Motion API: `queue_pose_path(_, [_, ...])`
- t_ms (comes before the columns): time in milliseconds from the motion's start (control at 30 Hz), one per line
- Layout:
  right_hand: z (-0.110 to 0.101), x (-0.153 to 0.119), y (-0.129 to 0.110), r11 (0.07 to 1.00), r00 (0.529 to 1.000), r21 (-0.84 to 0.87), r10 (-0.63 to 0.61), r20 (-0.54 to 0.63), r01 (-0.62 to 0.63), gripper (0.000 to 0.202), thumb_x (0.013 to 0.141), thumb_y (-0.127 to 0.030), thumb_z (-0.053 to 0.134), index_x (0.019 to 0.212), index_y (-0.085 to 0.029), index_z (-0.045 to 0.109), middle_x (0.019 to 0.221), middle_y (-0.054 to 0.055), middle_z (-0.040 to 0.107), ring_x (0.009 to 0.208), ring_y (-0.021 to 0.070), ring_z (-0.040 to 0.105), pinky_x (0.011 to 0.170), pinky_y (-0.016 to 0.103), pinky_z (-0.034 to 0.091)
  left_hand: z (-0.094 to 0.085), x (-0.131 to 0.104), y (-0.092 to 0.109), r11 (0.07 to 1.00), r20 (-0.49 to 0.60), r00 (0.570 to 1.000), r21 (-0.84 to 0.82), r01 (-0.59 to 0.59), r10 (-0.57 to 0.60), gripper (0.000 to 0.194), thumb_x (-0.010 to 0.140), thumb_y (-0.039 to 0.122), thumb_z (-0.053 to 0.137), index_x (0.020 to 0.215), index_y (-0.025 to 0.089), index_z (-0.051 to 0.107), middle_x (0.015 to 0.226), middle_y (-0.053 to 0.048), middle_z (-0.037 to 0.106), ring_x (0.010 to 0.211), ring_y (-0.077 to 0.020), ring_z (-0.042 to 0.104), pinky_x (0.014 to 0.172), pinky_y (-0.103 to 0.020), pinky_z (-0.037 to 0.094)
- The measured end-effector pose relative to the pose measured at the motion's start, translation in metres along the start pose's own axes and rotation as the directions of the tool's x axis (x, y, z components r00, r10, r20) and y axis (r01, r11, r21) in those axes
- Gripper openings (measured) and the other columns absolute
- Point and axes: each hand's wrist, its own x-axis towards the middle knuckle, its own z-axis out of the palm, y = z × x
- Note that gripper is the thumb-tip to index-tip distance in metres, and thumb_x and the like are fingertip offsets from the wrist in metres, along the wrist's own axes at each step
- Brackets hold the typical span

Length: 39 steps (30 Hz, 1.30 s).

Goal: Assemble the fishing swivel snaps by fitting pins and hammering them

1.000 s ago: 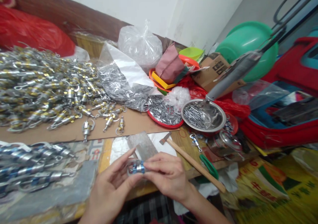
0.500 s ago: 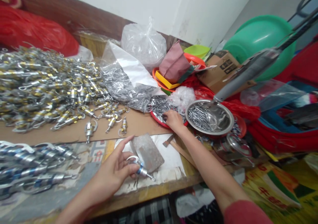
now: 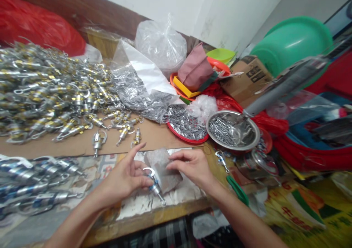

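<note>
Between the thumb and fingers of my left hand (image 3: pixel 125 176) is a small silver and blue metal fitting (image 3: pixel 155 188) with a curved hook and an eye end, tilted toward the table's front edge. My right hand (image 3: pixel 189 165) is over the right side of a flat grey metal block (image 3: pixel 163 167), thumb and fingertips pinched together; whatever they hold is too small to make out. White paper (image 3: pixel 189 189) lies under the block. Behind my right hand, a red tray (image 3: pixel 189 141) holds many small grey metal pieces.
Yellow-banded fittings (image 3: pixel 49 94) are heaped at the back left, blue-banded ones (image 3: pixel 33 182) at the front left. A steel bowl (image 3: pixel 254 138) of pins stands right of the tray, beside a grey metal lever arm (image 3: pixel 286 84). Green-handled pliers (image 3: pixel 238 191) lie at right.
My right hand has come back from the red tray to the metal block. My left hand still holds the fitting, which now points more downward. The green handle and another blue fitting show at right.
</note>
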Motion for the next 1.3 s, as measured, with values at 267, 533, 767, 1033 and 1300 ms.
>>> queue_pose_path(267, [0.012,-0.022,-0.002,0.998,0.998,-0.034,-0.06,0.029,0.061,0.024,0.075,-0.013,0.057,0.095,-0.023,0.067,0.082,0.001,0.07,0.074,0.0156,0.064,0.07,0.027,0.049,0.005,-0.004,-0.006,0.996,-0.124,0.99,-0.056,-0.071,0.064,0.103,0.053,0.005,0.068,0.134,0.022,0.008,0.062,0.006,0.06,0.048,-0.0119,0.058,0.047,-0.024,0.047])
queue_pose_path(533, [0.024,-0.027,-0.017,0.977,0.994,-0.208,-0.013,0.113,0.037,0.008,0.078,-0.019,0.058,0.073,-0.019,0.065,0.069,-0.002,0.062,0.071,0.013,0.056,0.065,0.023,0.04,0.006,-0.007,-0.014,0.986,-0.154,0.979,-0.073,-0.147,0.135,0.102,0.055,0.005,0.067,0.134,0.026,0.008,0.065,0.005,0.061,0.051,-0.0126,0.06,0.049,-0.025,0.049])
queue_pose_path(767, [0.032,-0.018,-0.02,0.933,0.986,-0.356,0.006,0.166,0.054,0.011,0.077,-0.014,0.058,0.079,-0.02,0.067,0.073,0.0,0.061,0.073,0.0127,0.054,0.067,0.023,0.038,0.003,-0.005,-0.019,0.983,-0.146,0.977,-0.075,-0.17,0.158,0.101,0.055,0.004,0.068,0.134,0.028,0.009,0.068,0.004,0.062,0.052,-0.0127,0.061,0.05,-0.025,0.05])
queue_pose_path(1033, [0.028,-0.022,-0.008,0.964,0.982,-0.234,-0.086,0.166,0.124,0.014,0.081,-0.017,0.054,0.088,-0.02,0.065,0.078,0.0,0.062,0.077,0.0123,0.055,0.07,0.022,0.039,0.004,-0.004,-0.019,0.982,-0.168,0.974,-0.084,-0.169,0.154,0.102,0.054,0.004,0.069,0.134,0.028,0.01,0.069,0.004,0.062,0.052,-0.0128,0.061,0.05,-0.025,0.05])
queue_pose_path(1300, [0.035,-0.026,-0.012,0.942,0.991,-0.307,-0.116,0.071,0.133,0.012,0.07,-0.008,0.058,0.068,-0.017,0.066,0.065,0.0,0.06,0.064,0.0126,0.055,0.059,0.022,0.039,0.005,-0.004,-0.015,0.985,-0.163,0.974,-0.049,-0.168,0.158,0.103,0.053,0.003,0.068,0.135,0.026,0.009,0.064,0.006,0.061,0.048,-0.0106,0.058,0.048,-0.023,0.049])
